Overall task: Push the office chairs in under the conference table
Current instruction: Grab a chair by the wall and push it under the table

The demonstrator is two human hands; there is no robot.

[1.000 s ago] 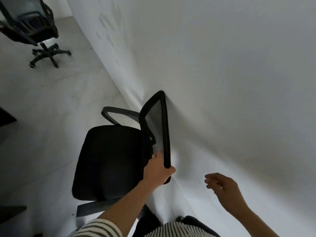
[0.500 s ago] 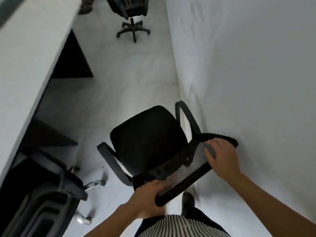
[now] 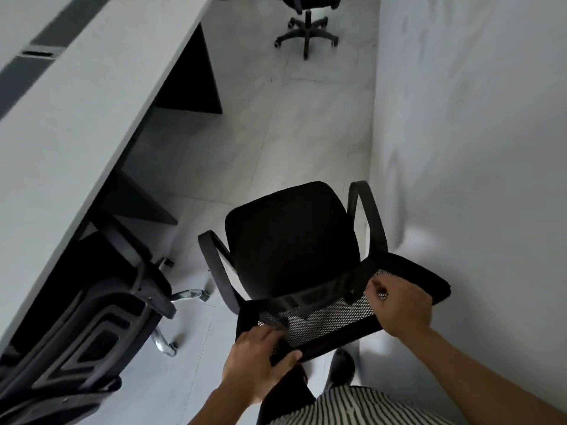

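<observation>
A black office chair point(image 3: 291, 237) with a mesh backrest stands just in front of me, close to the white wall, its seat facing away from me. My left hand point(image 3: 260, 360) grips the left end of the backrest's top edge. My right hand point(image 3: 399, 305) holds the right part of the backrest. The white conference table point(image 3: 76, 102) runs along the left side, with a gap of floor between it and this chair.
Another black chair point(image 3: 92, 326) is tucked under the table at lower left, its chrome base sticking out. A third chair point(image 3: 306, 29) stands on the floor at the far end. The white wall point(image 3: 460, 148) is close on the right. Grey tiled floor lies ahead.
The chair has swung round from side-on against the wall to facing away from me. My right hand, free a second ago, now holds the backrest. My view has turned toward the table.
</observation>
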